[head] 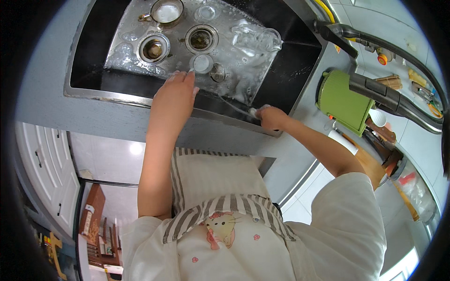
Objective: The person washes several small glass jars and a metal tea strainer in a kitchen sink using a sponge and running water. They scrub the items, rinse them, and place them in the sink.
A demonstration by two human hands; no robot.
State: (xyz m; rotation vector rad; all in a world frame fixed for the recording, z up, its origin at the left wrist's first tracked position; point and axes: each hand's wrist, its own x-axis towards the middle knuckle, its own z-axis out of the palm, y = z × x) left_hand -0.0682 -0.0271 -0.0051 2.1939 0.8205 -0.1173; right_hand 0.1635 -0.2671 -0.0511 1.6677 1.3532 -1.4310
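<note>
My left hand [177,89] reaches over the front rim of a black sink [140,82], fingertips beside a small round whitish cup or lid [201,64]. Whether those fingers grip anything is hidden. At the sink's front right corner, my right hand [273,117] is closed around the white end of a thin, grey, slender tool [235,107]. Its tip points toward a small round metal disc [217,72]. Suds cover the sink's steel floor [242,77]. A clear glass pitcher [258,38] lies on its side there, and a glass mug [168,14] holds white foam.
Between the vessels are a drain [201,38] and another metal-rimmed round fitting or cup [153,48]. A small clear glass [207,12] is farther back. Beyond the right rim, a black faucet [379,93] overhangs a green container [342,100]; knives [381,131] are nearby.
</note>
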